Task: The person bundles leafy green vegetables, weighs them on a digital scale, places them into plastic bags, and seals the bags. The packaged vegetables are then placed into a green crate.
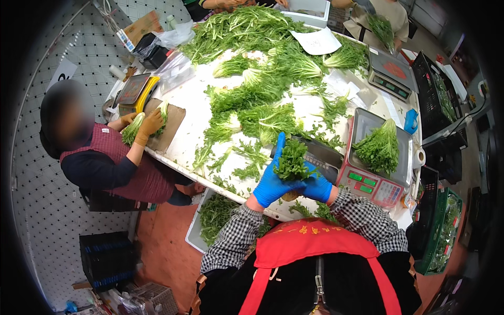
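Note:
My left hand [273, 181] and my right hand [318, 187], both in blue gloves, are cupped around a small bunch of leafy greens [292, 160] near the table's front edge. The left thumb or a finger points up beside the leaves. Just beyond the hands lie a dark metal tray or plate [321, 153] and loose greens. To the right, a larger bunch of greens [380, 147] rests on the steel pan of a red digital scale [370, 183] with lit green displays. A big heap of greens [252, 31] covers the far part of the white table [181, 138].
At the left a co-worker [114, 161] in brown gloves holds greens over a brown board [170, 128], by a yellow scale [142, 94]. A second grey scale [393, 75] stands at back right. A white bin of greens [195, 232] stands below the front edge; crates [443, 232] line the right.

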The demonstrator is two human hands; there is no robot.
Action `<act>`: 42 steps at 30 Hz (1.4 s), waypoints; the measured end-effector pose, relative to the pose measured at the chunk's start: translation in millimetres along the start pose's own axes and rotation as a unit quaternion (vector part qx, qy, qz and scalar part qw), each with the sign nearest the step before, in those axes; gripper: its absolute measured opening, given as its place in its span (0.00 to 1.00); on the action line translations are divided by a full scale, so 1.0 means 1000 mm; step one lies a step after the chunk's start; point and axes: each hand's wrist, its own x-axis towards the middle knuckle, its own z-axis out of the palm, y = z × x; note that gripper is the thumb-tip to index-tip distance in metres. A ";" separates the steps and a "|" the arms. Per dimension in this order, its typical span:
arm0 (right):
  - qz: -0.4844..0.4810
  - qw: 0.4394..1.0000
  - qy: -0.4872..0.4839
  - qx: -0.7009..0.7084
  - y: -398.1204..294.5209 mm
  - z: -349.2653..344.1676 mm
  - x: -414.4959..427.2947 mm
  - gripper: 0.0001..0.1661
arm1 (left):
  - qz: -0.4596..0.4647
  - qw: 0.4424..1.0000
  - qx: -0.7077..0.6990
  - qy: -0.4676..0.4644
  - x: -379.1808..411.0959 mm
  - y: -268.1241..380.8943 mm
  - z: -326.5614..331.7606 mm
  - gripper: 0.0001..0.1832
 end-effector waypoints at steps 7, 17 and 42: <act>0.235 0.934 -0.132 -0.234 -0.050 -0.029 0.003 0.44 | -0.078 0.991 -0.046 0.095 -0.001 -0.013 -0.004 0.40; -0.033 0.951 0.226 -0.210 -0.023 -0.001 0.007 0.17 | 0.001 0.969 0.248 0.024 -0.002 -0.039 0.028 0.11; -0.162 0.895 0.115 -0.400 -0.031 -0.057 -0.104 0.36 | -0.254 0.871 -0.407 0.108 0.037 -0.051 0.011 0.23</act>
